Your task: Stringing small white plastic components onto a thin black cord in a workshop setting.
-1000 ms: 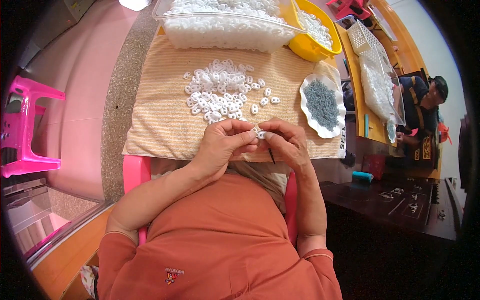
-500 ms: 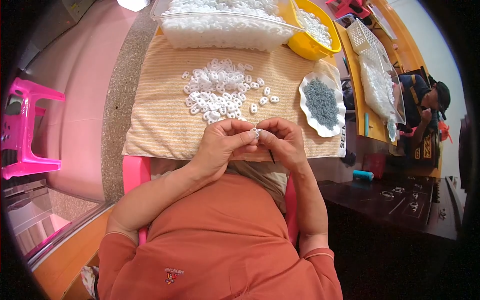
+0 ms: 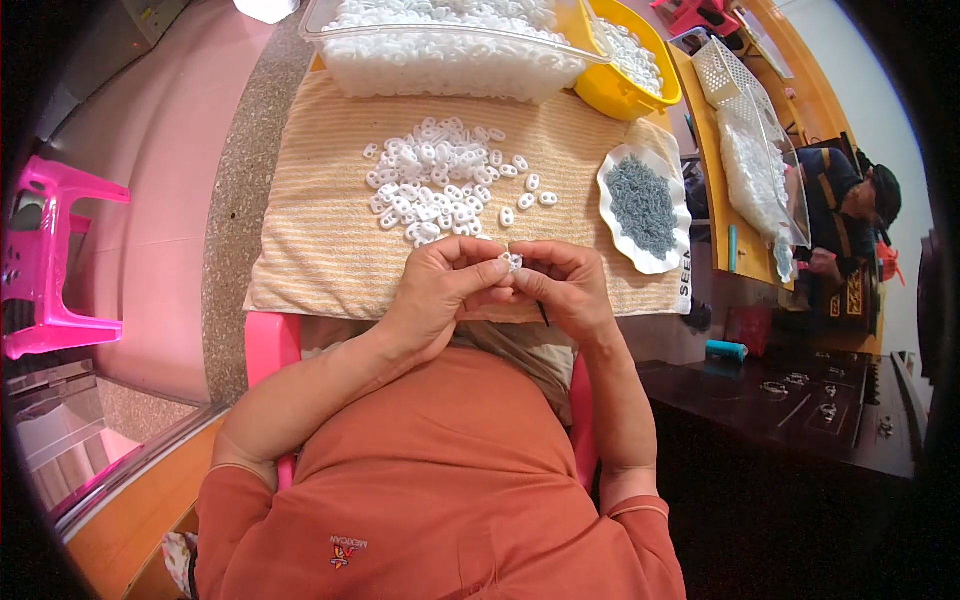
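Observation:
Close to the towel's front edge, my left hand [image 3: 455, 283] pinches a small white plastic piece with holes [image 3: 511, 262] between thumb and fingertips. My right hand [image 3: 562, 285] is closed against the same piece from the other side, its thumb and forefinger touching it. A thin dark stick-like tool [image 3: 544, 314] pokes out below my right hand; its other end is hidden by the fingers. Just beyond my hands lies a loose pile of white two-hole oval pieces [image 3: 435, 180]. To the right, a white wavy-rimmed dish [image 3: 609, 205] holds many small grey parts [image 3: 643, 207].
A clear bin [image 3: 450, 75] full of white pieces and a yellow basin [image 3: 610, 95] stand at the back of the striped towel [image 3: 320, 190]. Pink stool [image 3: 75, 250] at left. On the right, a person [image 3: 845, 200] sits by another table with a clear bin [image 3: 760, 170].
My fingers have shifted slightly around the white piece, which has turned a little. At right, the other person's hand has lowered from near the head.

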Demonstrator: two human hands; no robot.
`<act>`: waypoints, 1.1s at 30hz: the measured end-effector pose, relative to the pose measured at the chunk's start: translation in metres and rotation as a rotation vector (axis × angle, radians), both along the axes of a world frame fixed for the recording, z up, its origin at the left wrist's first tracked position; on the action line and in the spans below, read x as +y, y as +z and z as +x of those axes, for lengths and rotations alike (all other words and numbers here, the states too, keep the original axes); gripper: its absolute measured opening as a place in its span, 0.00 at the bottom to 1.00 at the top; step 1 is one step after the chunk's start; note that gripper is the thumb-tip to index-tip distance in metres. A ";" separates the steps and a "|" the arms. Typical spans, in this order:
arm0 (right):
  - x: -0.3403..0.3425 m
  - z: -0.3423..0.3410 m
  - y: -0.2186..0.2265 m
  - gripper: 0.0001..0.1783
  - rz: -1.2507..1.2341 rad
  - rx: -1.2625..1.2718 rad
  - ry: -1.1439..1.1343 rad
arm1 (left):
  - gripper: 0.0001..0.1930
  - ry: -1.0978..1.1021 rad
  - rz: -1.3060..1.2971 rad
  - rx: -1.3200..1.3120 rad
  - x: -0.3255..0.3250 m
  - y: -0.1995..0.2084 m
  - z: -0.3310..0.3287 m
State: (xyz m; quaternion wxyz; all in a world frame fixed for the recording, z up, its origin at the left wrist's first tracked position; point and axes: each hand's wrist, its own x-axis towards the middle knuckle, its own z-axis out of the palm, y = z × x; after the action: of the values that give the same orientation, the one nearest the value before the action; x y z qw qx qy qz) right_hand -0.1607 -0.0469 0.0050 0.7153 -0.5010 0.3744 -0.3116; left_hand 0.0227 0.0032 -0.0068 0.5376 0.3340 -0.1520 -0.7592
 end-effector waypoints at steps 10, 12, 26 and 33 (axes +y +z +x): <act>0.002 0.001 0.002 0.15 -0.043 0.059 -0.065 | 0.08 0.005 0.019 -0.002 0.000 0.001 0.000; -0.002 -0.003 -0.002 0.16 -0.072 0.040 -0.049 | 0.07 0.008 0.021 -0.012 0.000 0.001 0.000; 0.001 -0.005 0.011 0.17 -0.048 0.040 -0.073 | 0.07 0.002 0.036 -0.061 0.000 0.002 0.000; 0.002 -0.003 0.011 0.16 -0.068 -0.004 -0.089 | 0.07 0.004 0.032 -0.065 0.001 0.002 -0.001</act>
State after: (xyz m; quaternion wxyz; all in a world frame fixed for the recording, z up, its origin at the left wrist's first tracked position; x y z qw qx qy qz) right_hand -0.1640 -0.0449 0.0161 0.6840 -0.5073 0.3840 -0.3569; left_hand 0.0219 0.0039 -0.0044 0.5285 0.3672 -0.1566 -0.7493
